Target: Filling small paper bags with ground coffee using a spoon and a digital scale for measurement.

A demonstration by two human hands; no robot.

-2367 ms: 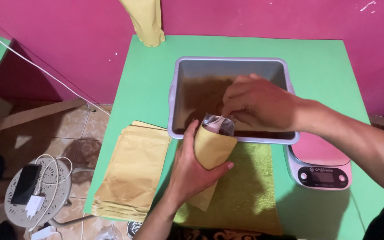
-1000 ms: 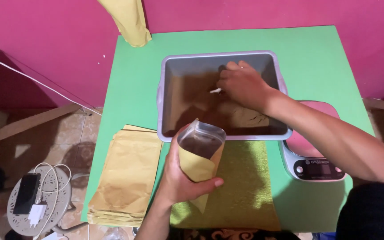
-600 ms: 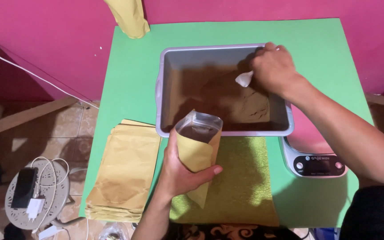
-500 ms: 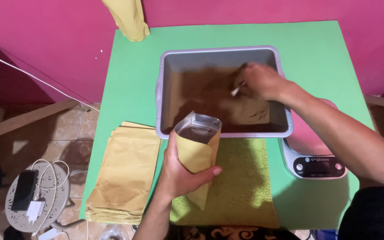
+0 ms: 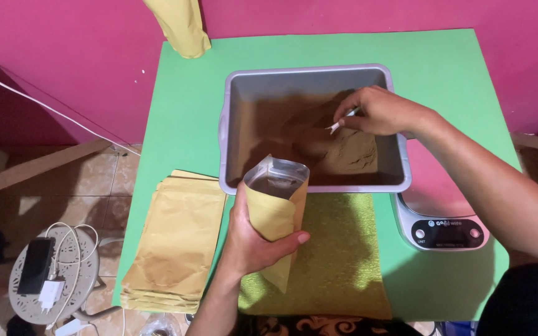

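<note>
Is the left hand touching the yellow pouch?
Touching. The head view shows the left hand wrapped around the yellow pouch, thumb across its front and fingers behind it, holding it upright in front of the grey tub.

Deep pink walls [image 5: 368,15] behind a green counter [image 5: 182,106]. Beige tiled floor [image 5: 104,205] at left, with a round white perforated stool [image 5: 76,277] carrying a phone [image 5: 35,274] and charger [image 5: 50,294].

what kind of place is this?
Likely a small home packing corner: a grey plastic tub of brown powder, a stack of flat tan paper pouches and a pink digital kitchen scale on a green table by tiled floor.
</note>
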